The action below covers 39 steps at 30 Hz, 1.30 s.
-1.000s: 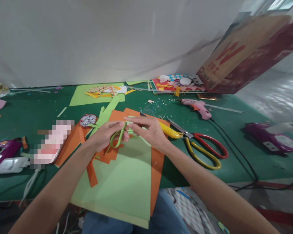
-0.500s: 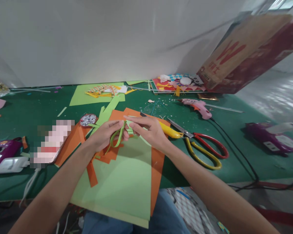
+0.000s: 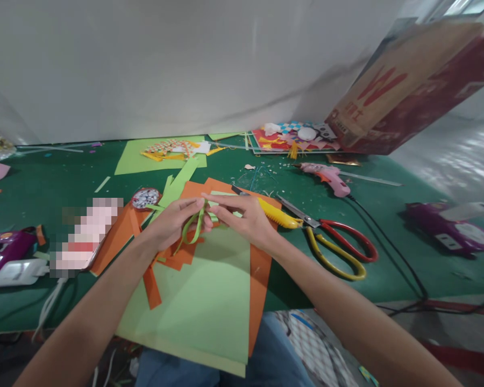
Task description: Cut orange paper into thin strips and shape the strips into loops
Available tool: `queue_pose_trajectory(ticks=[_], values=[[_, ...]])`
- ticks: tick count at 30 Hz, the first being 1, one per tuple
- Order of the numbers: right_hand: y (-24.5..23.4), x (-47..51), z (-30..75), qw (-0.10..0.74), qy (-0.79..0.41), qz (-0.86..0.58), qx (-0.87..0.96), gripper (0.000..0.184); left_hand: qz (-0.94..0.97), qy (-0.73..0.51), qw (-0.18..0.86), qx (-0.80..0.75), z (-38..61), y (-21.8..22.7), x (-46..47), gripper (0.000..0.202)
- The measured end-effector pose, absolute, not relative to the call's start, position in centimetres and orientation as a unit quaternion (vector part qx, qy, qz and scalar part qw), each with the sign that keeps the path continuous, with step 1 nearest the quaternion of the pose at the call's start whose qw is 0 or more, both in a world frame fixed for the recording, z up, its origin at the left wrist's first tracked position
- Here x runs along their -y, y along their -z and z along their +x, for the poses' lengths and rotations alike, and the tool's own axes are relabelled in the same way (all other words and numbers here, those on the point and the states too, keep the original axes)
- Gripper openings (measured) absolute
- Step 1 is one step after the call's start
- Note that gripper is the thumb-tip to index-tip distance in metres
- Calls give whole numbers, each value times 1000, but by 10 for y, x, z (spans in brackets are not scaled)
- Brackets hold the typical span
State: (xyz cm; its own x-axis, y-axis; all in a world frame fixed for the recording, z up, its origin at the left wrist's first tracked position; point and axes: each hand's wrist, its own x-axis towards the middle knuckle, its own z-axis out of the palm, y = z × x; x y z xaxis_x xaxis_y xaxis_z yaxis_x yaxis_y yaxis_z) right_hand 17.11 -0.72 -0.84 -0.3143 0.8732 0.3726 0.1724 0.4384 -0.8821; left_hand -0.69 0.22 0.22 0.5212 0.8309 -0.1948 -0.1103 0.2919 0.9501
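My left hand pinches a narrow green paper strip, which hangs from the fingers in a loop. The fingertips of my right hand meet those of the left, closed on the strip's upper part; the exact contact is partly hidden. Both hands are above a light green paper sheet lying over an orange sheet. Cut orange strips lie under and beside my left wrist. A yellow-handled cutter rests just beyond my right hand.
Scissors with red and yellow handles lie at right, near a corded pink glue gun. A blurred-out phone and purple device are at left. A paper bag stands at the back right.
My right hand has shifted slightly left, its fingertips now closer against the left hand's. The looped strip and left hand stay nearly the same.
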Motion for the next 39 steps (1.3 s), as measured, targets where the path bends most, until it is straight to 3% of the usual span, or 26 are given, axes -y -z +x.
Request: queue_pose_trajectory(ticks=[6, 13, 24, 39], values=[[10, 6, 172, 472, -387, -401, 683, 33, 503, -315, 715, -370, -7, -5, -2, 29], [3, 6, 172, 443, -414, -391, 692, 17, 523, -283, 718, -362, -7, -5, 0, 28], [5, 5, 172, 438, -479, -389, 654, 10, 615, -259, 644, -375, -6, -2, 1, 39], [8, -2, 174, 439, -548, -390, 596, 17, 630, -233, 630, -389, -2, -6, 4, 33]])
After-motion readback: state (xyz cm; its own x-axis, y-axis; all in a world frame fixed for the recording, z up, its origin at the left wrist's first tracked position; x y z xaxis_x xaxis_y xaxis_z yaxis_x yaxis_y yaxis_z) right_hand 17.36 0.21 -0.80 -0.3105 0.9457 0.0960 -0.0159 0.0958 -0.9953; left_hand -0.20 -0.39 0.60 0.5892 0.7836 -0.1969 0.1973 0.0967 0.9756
